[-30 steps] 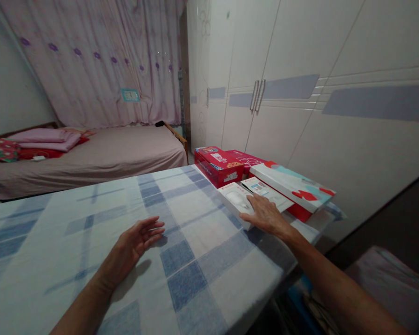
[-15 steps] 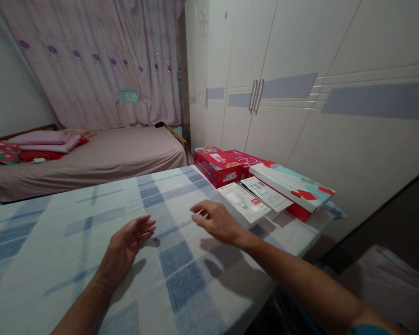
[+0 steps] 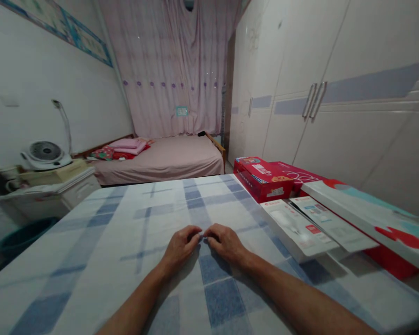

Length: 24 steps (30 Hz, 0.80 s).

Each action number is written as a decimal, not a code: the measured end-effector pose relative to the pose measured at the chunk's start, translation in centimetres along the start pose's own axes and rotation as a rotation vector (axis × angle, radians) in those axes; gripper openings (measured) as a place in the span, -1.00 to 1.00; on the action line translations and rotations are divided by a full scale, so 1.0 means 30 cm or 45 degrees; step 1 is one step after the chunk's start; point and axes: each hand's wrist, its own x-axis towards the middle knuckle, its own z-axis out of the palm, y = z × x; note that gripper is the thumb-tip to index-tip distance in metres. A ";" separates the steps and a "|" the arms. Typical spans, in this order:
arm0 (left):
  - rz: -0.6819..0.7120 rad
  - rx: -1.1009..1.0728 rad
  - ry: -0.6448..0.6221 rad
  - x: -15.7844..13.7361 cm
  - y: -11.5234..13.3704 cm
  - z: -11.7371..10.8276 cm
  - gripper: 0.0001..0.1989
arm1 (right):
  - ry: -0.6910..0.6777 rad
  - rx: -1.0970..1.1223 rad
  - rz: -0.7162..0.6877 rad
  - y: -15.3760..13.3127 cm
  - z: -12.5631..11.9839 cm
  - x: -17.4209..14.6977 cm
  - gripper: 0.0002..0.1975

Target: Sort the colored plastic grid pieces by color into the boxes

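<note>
My left hand [image 3: 182, 245] rests low over the checked tablecloth [image 3: 101, 251], its thumb and fingers curled into a pinch. Facing it, my right hand [image 3: 226, 242] has its fingers bent the same way, with the fingertips of both hands almost meeting. Whatever may lie between the fingertips is too small or hidden to make out. To the right of my right hand lies a white box with a light bulb picture [image 3: 296, 228], and against it a second flat white box [image 3: 330, 221].
A red box [image 3: 261, 179] stands at the table's far right corner, beside another red box [image 3: 293, 171]. A long white, blue and red box [image 3: 370, 209] runs along the right edge. Beyond are a bed [image 3: 181, 156], a wardrobe [image 3: 282, 130] and a fan [image 3: 45, 153].
Both hands have come together, from apart with loose fingers to fingertips nearly touching and curled. My view has turned left, bringing the fan and side cabinet into sight.
</note>
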 end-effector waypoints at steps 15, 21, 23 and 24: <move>-0.005 -0.003 -0.013 0.000 0.003 -0.009 -0.72 | -0.034 -0.096 -0.005 -0.010 0.000 0.009 -0.78; -0.060 0.002 -0.034 0.010 -0.010 -0.022 -0.67 | -0.053 -0.108 -0.012 -0.014 0.008 0.010 -0.75; -0.077 -0.003 -0.043 0.014 -0.016 -0.027 -0.64 | -0.063 -0.090 -0.009 -0.020 0.007 0.011 -0.75; -0.085 0.001 -0.048 0.016 -0.019 -0.028 -0.63 | -0.062 -0.065 -0.010 -0.027 -0.002 0.012 -0.76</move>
